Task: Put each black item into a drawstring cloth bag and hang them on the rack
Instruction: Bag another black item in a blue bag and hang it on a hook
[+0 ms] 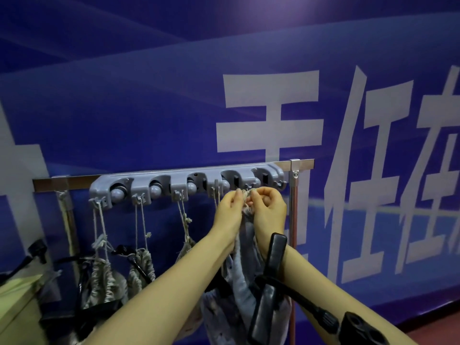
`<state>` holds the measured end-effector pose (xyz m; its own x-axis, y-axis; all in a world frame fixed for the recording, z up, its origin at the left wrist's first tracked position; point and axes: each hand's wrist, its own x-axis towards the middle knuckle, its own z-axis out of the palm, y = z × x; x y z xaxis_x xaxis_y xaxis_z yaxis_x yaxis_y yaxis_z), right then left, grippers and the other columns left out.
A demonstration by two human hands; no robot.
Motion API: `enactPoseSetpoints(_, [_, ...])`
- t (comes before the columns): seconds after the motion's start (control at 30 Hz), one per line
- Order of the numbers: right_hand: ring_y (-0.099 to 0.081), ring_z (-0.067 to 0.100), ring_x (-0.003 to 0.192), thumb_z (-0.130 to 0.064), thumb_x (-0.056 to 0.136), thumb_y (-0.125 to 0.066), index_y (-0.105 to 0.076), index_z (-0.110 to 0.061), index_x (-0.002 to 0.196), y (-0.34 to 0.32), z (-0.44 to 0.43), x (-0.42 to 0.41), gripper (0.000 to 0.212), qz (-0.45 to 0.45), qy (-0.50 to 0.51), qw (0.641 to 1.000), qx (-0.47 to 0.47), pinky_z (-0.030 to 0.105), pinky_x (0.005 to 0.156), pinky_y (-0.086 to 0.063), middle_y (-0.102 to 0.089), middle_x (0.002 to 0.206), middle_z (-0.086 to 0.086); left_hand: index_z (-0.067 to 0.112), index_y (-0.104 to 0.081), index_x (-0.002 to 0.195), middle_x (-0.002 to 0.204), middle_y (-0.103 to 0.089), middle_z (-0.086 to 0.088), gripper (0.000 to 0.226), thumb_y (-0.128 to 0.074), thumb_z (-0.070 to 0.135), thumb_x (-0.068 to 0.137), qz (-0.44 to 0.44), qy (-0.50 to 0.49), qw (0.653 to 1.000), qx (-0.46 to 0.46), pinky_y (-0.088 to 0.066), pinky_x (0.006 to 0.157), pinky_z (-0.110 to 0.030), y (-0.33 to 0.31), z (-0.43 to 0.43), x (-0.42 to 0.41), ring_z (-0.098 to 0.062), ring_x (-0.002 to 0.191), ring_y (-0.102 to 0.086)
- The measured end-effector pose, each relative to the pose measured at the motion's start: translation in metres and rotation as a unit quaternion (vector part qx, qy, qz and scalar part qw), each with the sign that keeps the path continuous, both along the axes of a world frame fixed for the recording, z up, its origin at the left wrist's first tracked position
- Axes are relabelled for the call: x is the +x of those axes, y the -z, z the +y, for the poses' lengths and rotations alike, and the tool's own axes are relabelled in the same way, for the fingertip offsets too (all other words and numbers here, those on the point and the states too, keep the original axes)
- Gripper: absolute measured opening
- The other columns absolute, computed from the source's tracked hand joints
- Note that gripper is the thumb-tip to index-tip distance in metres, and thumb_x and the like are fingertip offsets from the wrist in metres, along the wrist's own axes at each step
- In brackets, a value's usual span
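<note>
Head view tells me I'm nearly done: three bags (104, 277) hang left on the rack (186, 185), while my left hand (230, 212) and right hand (267, 210) pinch the cord (246, 195) of a grey bag (245, 270) at a right-end hook.

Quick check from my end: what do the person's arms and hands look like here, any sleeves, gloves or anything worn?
Both arms are bare from the fingers down to the frame edge: no sleeves, no gloves. The left hand and right hand show no rings that I can make out. No watch or band shows on the left wrist; the right wrist is partly hidden behind a black item, so I cannot tell there.
</note>
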<state>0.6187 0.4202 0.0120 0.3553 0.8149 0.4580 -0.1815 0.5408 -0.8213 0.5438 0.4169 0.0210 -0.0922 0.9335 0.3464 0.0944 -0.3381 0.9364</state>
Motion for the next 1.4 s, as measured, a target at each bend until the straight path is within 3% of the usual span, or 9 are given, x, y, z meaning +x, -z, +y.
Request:
enactPoseSetpoints(0.1, [-0.065, 0.012, 0.076, -0.014, 0.090, -0.060, -0.056, -0.027, 0.082, -0.005, 0.003, -0.005, 0.016, -0.031, 0.036, 0.998, 0.030, 0.024, 0.067, -0.055, -0.065, 0.081, -0.003, 0.016, -0.066, 0.097, 0.094, -0.070, -0.002, 0.027, -0.048, 0.036, 0.095, -0.011, 0.008, 1.000, 0.010, -0.052, 0.072, -0.020, -0.004, 0.000, 0.002, -0.011, 0.087, -0.065])
enactPoseSetpoints(0.2, [-0.060, 0.009, 0.078, -0.015, 0.090, -0.059, -0.055, -0.029, 0.082, -0.007, 0.012, -0.005, 0.016, -0.070, 0.092, 0.992, 0.043, 0.024, 0.068, -0.051, -0.062, 0.086, -0.004, 0.018, -0.066, 0.087, 0.093, -0.071, -0.010, 0.017, -0.054, 0.029, 0.094, 0.008, -0.013, 1.000, 0.019, -0.056, 0.073, -0.030, -0.004, 0.004, 0.000, -0.018, 0.084, -0.067])
enactPoseSetpoints(0.3, [-0.054, 0.003, 0.077, -0.017, 0.091, -0.059, -0.054, -0.023, 0.088, -0.006, 0.022, -0.005, 0.007, -0.100, 0.137, 0.985, 0.041, 0.013, 0.065, -0.041, -0.060, 0.096, 0.005, 0.020, -0.057, 0.080, 0.087, -0.067, -0.012, 0.019, -0.048, 0.025, 0.096, 0.011, -0.059, 0.998, 0.019, -0.055, 0.073, -0.036, -0.010, 0.019, 0.003, -0.020, 0.077, -0.062])
enactPoseSetpoints(0.47, [-0.050, -0.001, 0.075, -0.018, 0.092, -0.058, -0.050, -0.024, 0.089, -0.004, 0.030, -0.006, 0.010, -0.134, 0.175, 0.973, 0.061, 0.009, 0.063, -0.038, -0.056, 0.092, 0.000, 0.019, -0.051, 0.084, 0.078, -0.056, 0.002, 0.019, -0.040, 0.022, 0.099, -0.018, -0.103, 0.994, 0.019, -0.044, 0.056, -0.018, -0.016, 0.033, 0.019, -0.007, 0.068, -0.056])
enactPoseSetpoints(0.6, [-0.056, 0.000, 0.077, -0.016, 0.093, -0.056, -0.051, -0.026, 0.090, 0.000, 0.033, -0.003, 0.011, -0.102, 0.121, 0.985, 0.070, 0.009, 0.064, -0.045, -0.057, 0.083, -0.011, 0.025, -0.049, 0.077, 0.080, -0.058, 0.004, 0.024, -0.040, 0.022, 0.099, -0.035, -0.109, 0.993, 0.039, -0.045, 0.057, -0.017, -0.011, 0.037, 0.022, -0.006, 0.071, -0.059])
enactPoseSetpoints(0.93, [-0.054, 0.002, 0.070, -0.012, 0.094, -0.053, -0.050, -0.024, 0.083, 0.005, 0.046, 0.001, 0.017, -0.044, 0.110, 0.992, 0.040, 0.004, 0.059, -0.044, -0.056, 0.079, -0.008, 0.013, -0.051, 0.088, 0.074, -0.055, 0.008, 0.015, -0.042, 0.018, 0.098, 0.013, -0.151, 0.985, 0.084, -0.040, 0.055, -0.012, -0.010, 0.044, 0.026, -0.001, 0.068, -0.055])
enactPoseSetpoints(1.2, [-0.056, 0.005, 0.067, -0.018, 0.092, -0.057, -0.050, -0.030, 0.080, 0.046, 0.038, 0.012, 0.019, -0.218, 0.087, 0.971, 0.038, 0.018, 0.062, -0.045, -0.058, 0.073, -0.008, 0.016, -0.051, 0.097, 0.077, -0.054, 0.004, 0.009, -0.043, 0.021, 0.098, 0.048, -0.173, 0.984, -0.001, -0.049, 0.067, -0.029, 0.021, 0.042, 0.016, -0.018, 0.079, -0.058])
enactPoseSetpoints(1.3, [-0.056, 0.008, 0.066, -0.023, 0.092, -0.058, -0.052, -0.023, 0.084, 0.048, 0.031, 0.021, 0.010, -0.321, 0.116, 0.938, 0.064, 0.021, 0.060, -0.045, -0.059, 0.072, -0.008, 0.015, -0.053, 0.095, 0.080, -0.057, 0.003, 0.015, -0.042, 0.025, 0.098, 0.087, -0.162, 0.982, -0.047, -0.045, 0.061, -0.026, 0.021, 0.044, 0.017, -0.014, 0.075, -0.056])
enactPoseSetpoints(1.4, [-0.051, 0.015, 0.060, -0.030, 0.093, -0.054, -0.052, -0.017, 0.082, 0.050, 0.025, 0.032, 0.017, -0.430, 0.187, 0.877, 0.104, 0.030, 0.056, -0.045, -0.056, 0.071, -0.005, 0.010, -0.057, 0.098, 0.098, -0.063, -0.007, 0.019, -0.041, 0.021, 0.097, 0.105, -0.125, 0.983, -0.080, -0.051, 0.076, -0.034, 0.026, 0.044, 0.018, -0.021, 0.086, -0.060])
